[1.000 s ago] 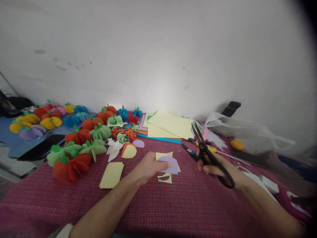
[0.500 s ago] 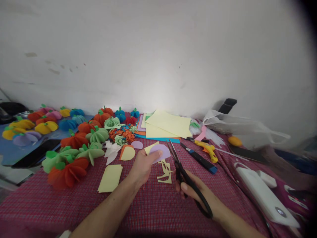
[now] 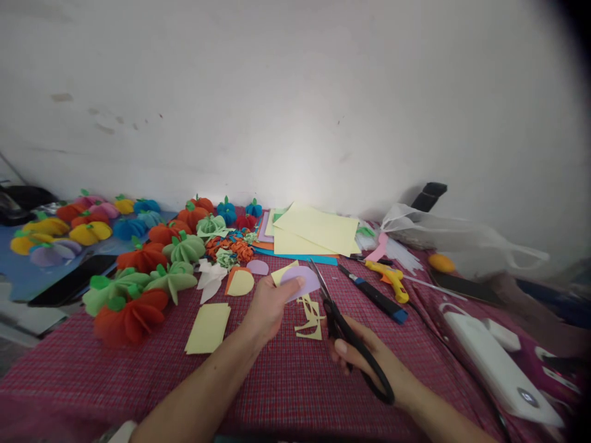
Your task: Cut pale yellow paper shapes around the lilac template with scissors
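Between its thumb and fingers my left hand (image 3: 272,303) pinches a rounded purple piece (image 3: 310,278) together with a pale yellow piece (image 3: 282,272) behind it. My right hand (image 3: 360,351) grips black-handled scissors (image 3: 353,338), their blades pointing up and away beside the right edge of the purple piece. Thin yellow offcuts (image 3: 311,320) lie on the cloth below the pieces. To the left of my left hand rest a yellow rounded piece (image 3: 241,283) on an orange one, a small purple piece (image 3: 257,267) and a stack of yellow rectangles (image 3: 207,329).
Several colourful pumpkin shapes (image 3: 184,247) cover the left side. Large yellow sheets (image 3: 318,229) lie at the back. On the right are a blue-black cutter (image 3: 376,298), a yellow glue gun (image 3: 392,280), a plastic bag (image 3: 462,237) and a white power bank (image 3: 498,363).
The whole view has shifted slightly. The scissor blades look closer together than before, while both hands keep their holds.
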`<act>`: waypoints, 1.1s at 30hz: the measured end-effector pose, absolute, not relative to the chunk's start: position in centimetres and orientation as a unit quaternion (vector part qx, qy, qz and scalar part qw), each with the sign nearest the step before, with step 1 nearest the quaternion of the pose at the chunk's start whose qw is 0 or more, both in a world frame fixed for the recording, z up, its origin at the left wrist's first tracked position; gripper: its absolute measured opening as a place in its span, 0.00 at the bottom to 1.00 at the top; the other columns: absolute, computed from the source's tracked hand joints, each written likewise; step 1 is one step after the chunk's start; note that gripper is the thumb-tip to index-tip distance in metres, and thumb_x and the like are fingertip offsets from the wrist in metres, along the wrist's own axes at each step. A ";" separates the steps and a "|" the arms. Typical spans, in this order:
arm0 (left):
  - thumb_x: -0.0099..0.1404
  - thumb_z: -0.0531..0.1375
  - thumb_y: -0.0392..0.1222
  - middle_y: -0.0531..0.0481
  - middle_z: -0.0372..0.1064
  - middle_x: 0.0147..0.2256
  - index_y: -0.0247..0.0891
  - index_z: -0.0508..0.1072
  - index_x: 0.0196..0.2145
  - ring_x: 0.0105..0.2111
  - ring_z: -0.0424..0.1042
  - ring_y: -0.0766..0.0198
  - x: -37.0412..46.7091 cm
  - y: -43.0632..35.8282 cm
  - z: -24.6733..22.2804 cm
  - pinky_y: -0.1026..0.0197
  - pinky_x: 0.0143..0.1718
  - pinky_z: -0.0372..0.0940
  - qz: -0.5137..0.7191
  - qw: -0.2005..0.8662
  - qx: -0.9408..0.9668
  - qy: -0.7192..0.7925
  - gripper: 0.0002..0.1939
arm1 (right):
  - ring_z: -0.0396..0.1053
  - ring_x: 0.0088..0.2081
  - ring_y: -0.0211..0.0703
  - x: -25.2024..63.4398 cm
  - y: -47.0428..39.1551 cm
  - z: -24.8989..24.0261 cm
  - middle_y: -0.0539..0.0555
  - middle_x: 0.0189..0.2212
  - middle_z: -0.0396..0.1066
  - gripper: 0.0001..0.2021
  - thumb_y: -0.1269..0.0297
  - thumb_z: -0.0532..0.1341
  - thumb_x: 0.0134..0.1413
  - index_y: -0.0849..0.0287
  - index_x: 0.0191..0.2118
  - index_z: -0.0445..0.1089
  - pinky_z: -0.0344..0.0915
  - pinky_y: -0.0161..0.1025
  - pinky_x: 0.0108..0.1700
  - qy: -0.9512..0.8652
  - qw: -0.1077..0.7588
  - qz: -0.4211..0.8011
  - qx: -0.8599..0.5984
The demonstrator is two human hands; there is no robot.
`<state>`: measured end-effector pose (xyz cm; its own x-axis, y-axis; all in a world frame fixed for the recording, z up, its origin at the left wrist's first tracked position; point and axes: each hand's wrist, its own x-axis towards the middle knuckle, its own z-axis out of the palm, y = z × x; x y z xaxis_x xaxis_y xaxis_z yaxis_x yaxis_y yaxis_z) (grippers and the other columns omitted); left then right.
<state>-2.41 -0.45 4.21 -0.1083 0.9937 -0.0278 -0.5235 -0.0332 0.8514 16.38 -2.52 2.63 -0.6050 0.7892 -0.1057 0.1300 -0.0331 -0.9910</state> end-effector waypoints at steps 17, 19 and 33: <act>0.48 0.63 0.39 0.48 0.72 0.27 0.31 0.74 0.31 0.29 0.69 0.63 -2.4 -0.4 4.1 0.61 0.36 0.62 0.651 0.581 0.320 0.368 0.12 | 0.58 0.22 0.32 16.0 -2.5 2.5 0.47 0.23 0.61 0.17 0.55 0.57 0.51 0.59 0.44 0.60 0.58 0.31 0.24 -0.628 0.268 0.638 -0.356; 0.48 0.63 0.39 0.48 0.72 0.27 0.32 0.74 0.31 0.29 0.69 0.63 -2.4 -0.4 4.1 0.61 0.36 0.62 0.654 0.579 0.318 0.368 0.11 | 0.58 0.22 0.32 16.0 -2.5 2.5 0.47 0.23 0.60 0.18 0.55 0.57 0.51 0.59 0.44 0.60 0.57 0.31 0.24 -0.629 0.266 0.635 -0.360; 0.48 0.63 0.37 0.49 0.72 0.25 0.32 0.73 0.29 0.26 0.69 0.64 -2.4 -0.4 4.1 0.61 0.34 0.62 0.656 0.581 0.311 0.368 0.08 | 0.56 0.20 0.30 15.7 -2.5 3.4 0.46 0.20 0.59 0.14 0.54 0.57 0.50 0.60 0.36 0.60 0.56 0.30 0.22 -0.639 0.262 0.617 -0.378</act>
